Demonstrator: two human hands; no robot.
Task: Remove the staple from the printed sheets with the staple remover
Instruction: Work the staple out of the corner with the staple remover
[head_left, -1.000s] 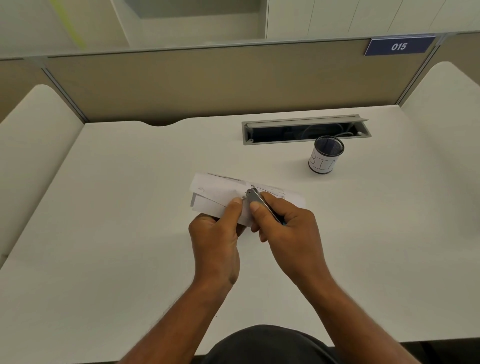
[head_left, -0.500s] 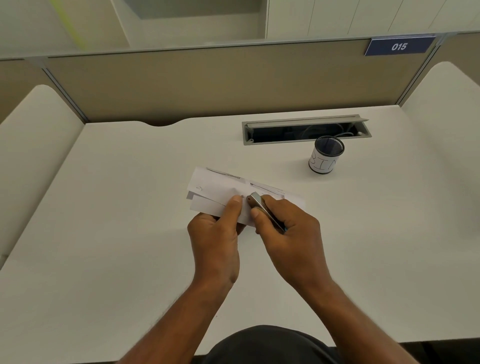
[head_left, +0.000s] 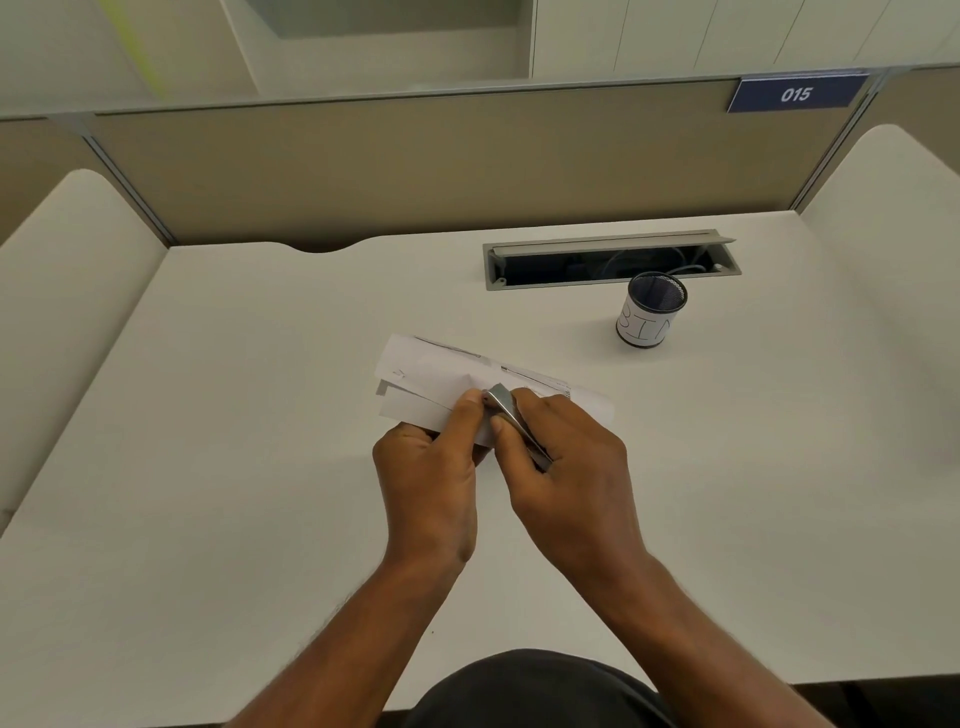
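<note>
The printed sheets (head_left: 431, 376) are white, folded and slightly fanned, held just above the middle of the white desk (head_left: 234, 467). My left hand (head_left: 428, 480) pinches their near edge, thumb on top. My right hand (head_left: 566, 467) grips a slim grey metal staple remover (head_left: 511, 415), whose tip lies against the paper right beside my left thumb. The staple itself is too small to make out.
A dark mesh cup (head_left: 649, 317) with a white label stands to the back right. Behind it is an open cable slot (head_left: 610, 257) in the desk. Tan partition walls (head_left: 415, 166) enclose the back and sides.
The sheets have tilted and shifted slightly in my left hand. My right hand has brought the remover's tip a little lower and closer to my left thumb.
</note>
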